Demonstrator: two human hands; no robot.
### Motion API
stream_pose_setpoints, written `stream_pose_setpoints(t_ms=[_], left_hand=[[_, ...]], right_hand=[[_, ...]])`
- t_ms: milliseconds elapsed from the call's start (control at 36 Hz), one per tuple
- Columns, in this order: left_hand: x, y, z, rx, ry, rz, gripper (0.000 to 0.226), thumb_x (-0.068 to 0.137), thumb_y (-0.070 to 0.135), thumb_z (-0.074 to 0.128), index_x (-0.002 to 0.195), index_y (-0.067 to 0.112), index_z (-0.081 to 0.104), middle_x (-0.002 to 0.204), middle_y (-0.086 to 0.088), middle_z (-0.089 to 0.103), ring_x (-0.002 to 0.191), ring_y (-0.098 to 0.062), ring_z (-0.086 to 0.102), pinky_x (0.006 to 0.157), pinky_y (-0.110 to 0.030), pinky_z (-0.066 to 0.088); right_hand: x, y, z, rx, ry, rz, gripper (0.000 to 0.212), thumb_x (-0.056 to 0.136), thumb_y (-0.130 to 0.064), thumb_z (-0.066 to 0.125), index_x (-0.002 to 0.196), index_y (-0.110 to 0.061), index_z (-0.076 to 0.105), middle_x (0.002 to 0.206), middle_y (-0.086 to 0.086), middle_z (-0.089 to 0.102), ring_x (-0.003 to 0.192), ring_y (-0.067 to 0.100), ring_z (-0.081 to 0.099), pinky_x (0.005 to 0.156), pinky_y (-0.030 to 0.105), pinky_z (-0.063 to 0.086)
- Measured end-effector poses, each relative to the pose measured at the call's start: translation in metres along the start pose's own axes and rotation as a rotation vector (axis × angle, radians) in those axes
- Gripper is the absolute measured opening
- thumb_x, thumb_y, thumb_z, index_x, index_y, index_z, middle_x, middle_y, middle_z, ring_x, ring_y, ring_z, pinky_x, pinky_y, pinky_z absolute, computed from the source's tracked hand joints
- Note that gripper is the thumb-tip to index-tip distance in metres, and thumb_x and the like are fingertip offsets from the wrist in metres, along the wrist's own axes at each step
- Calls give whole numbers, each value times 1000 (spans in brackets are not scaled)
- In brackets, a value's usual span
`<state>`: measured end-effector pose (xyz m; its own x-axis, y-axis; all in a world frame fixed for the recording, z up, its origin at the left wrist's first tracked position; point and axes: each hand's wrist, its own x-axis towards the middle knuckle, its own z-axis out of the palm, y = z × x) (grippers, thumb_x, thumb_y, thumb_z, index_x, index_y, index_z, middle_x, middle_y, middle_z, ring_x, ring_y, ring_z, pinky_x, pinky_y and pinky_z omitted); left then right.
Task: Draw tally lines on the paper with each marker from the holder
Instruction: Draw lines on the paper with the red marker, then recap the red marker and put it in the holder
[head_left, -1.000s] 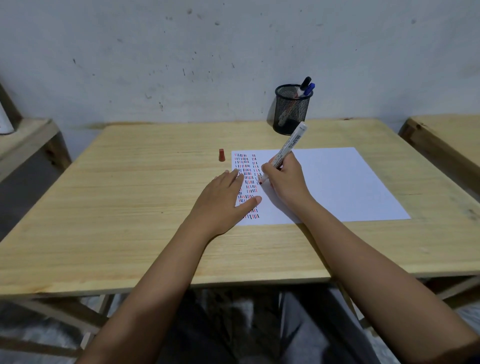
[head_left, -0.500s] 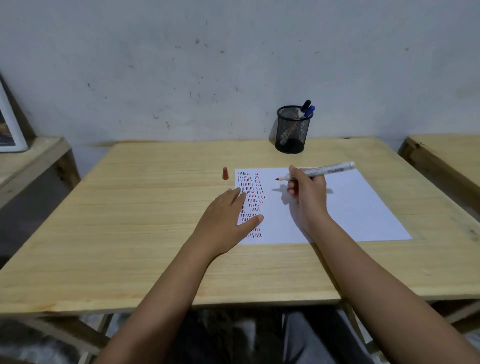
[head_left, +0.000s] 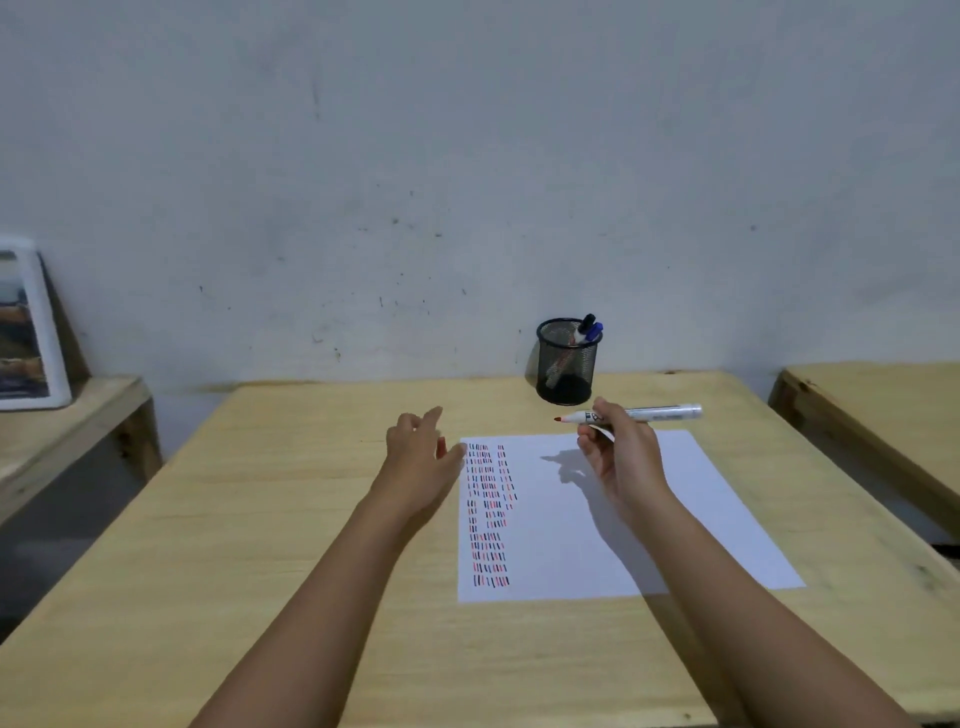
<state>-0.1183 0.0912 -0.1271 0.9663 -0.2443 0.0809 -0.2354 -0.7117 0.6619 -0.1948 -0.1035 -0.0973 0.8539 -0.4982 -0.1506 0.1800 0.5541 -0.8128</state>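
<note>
A white sheet of paper lies on the wooden table, with rows of red, black and blue tally lines down its left side. My right hand holds an uncapped white marker with a red tip level above the paper's far edge, tip pointing left. My left hand is raised just left of the paper, fingers apart, holding nothing. It hides the spot where the red cap stood. A black mesh holder at the table's far edge holds two markers, one black-capped, one blue-capped.
A second wooden table stands to the right across a narrow gap. A lower wooden surface on the left carries a white-framed picture leaning on the wall. A grey wall rises right behind the holder.
My right hand lifted the marker off the paper and turned it level. My left hand left the sheet and moved forward-left toward where the cap stood. The view tilted upward.
</note>
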Motion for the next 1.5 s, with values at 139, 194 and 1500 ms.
stream_pose_setpoints(t_ms=[139, 194, 1500], left_hand=[[13, -7, 8, 27, 49, 59, 26, 93, 16, 48, 114, 3, 59, 104, -9, 48, 111, -30, 50, 86, -27, 37], [14, -7, 8, 7, 113, 91, 19, 92, 11, 50, 100, 2, 65, 92, -5, 49, 96, -27, 55, 74, -23, 33], [-29, 90, -46, -1156, 38, 169, 7, 83, 0, 64, 87, 2, 69, 73, -3, 75, 71, -10, 70, 76, -16, 56]], right_hand=[[2, -2, -2, -24, -25, 4, 14, 90, -10, 55, 77, -9, 51, 63, 5, 53, 43, 6, 54, 47, 14, 51], [2, -3, -2, -24, -31, 8, 14, 91, -10, 55, 77, -9, 51, 62, 5, 53, 43, 6, 54, 47, 14, 51], [-27, -66, -2, -149, -413, -184, 11, 80, 1, 64, 76, -9, 64, 68, 1, 63, 65, 12, 59, 65, 15, 53]])
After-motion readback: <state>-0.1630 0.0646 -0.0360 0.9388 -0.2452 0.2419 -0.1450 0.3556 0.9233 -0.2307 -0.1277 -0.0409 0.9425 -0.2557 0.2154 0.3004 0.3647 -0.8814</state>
